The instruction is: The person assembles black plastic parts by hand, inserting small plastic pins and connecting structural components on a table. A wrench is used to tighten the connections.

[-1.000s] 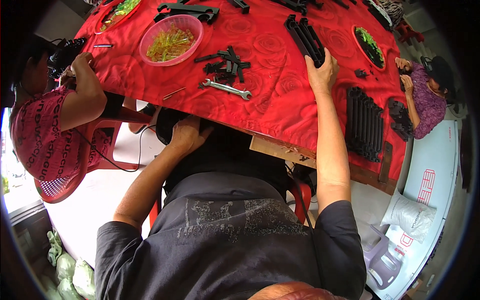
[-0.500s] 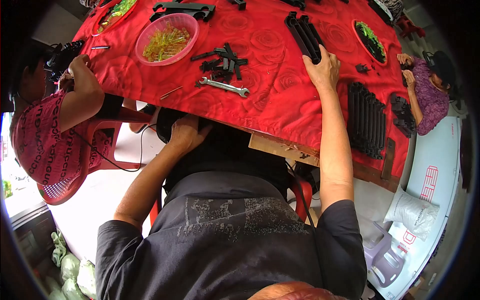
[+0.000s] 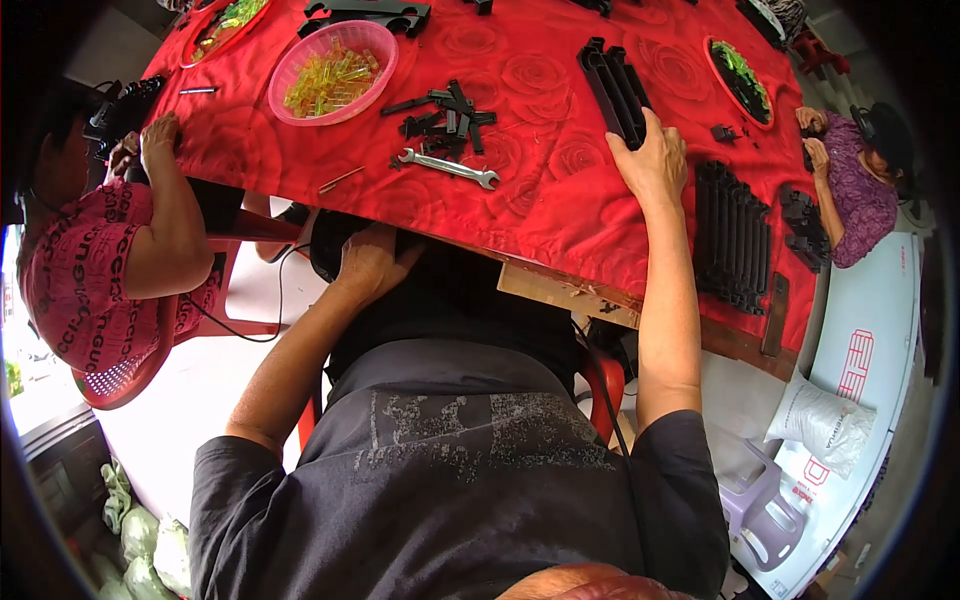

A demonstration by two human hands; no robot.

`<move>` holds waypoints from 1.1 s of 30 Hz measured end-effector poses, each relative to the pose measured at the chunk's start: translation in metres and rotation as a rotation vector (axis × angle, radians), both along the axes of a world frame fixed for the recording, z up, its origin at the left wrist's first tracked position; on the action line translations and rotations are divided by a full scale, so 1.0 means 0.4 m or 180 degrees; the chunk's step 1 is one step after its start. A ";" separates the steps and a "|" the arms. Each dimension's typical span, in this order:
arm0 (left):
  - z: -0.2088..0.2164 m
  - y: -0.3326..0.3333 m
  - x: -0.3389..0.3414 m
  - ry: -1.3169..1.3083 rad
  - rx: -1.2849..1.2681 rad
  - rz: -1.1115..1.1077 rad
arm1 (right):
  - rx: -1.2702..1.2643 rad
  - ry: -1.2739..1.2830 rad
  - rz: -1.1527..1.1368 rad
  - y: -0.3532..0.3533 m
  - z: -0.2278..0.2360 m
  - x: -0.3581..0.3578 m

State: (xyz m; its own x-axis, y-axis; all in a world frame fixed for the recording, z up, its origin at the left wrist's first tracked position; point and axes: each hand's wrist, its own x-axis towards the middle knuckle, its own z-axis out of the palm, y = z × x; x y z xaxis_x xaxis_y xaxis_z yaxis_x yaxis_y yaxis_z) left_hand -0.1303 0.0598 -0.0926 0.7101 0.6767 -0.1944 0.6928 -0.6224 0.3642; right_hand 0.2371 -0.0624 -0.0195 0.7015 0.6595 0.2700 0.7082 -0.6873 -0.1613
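My right hand (image 3: 654,165) reaches over the table and grips the near end of a long black plastic strip group (image 3: 612,95). At least two ribbed strips lie side by side there, and my fingers cover their near end. Below the table edge, my left hand (image 3: 370,262) lies flat on my dark-clothed thigh, thumb apart, holding nothing. Right of my right forearm, a row of several similar black strips (image 3: 733,240) lies on the red cloth. Left of the gripped strips are a silver open-end wrench (image 3: 448,169) and a loose pile of small black pieces (image 3: 452,118).
A pink bowl (image 3: 382,97) of yellow clear pieces stands at the far left. A red-rimmed tray (image 3: 768,118) with green pieces is at the right. One co-worker (image 3: 90,270) sits at left, another (image 3: 868,195) at right. A thin rod (image 3: 341,180) lies near the edge.
My right hand and the black strips have shifted slightly toward me and to the right. My left hand stays in place. The left co-worker's arms have moved a little.
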 end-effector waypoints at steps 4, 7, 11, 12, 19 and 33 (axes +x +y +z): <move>-0.003 0.000 -0.005 -0.0082 0.0043 -0.0064 | 0.0024 0.0275 0.0078 -0.031 0.044 -0.042; 0.000 -0.003 -0.005 -0.0075 -0.0021 -0.0041 | 0.0431 0.0888 -0.0026 -0.040 0.058 -0.037; -0.009 -0.004 -0.006 -0.0152 0.0066 -0.0051 | 0.1090 0.0742 0.0457 -0.020 0.003 0.031; -0.008 -0.004 -0.003 -0.0182 0.0060 -0.0052 | 0.1457 0.1270 0.0678 -0.014 -0.025 0.061; 0.005 -0.014 -0.010 0.0000 0.0032 -0.0028 | 0.1632 0.1425 0.1230 -0.001 -0.071 0.119; 0.343 -0.087 0.246 -0.1087 -0.0849 -0.2141 | 0.2184 0.1830 0.1144 -0.021 -0.098 0.116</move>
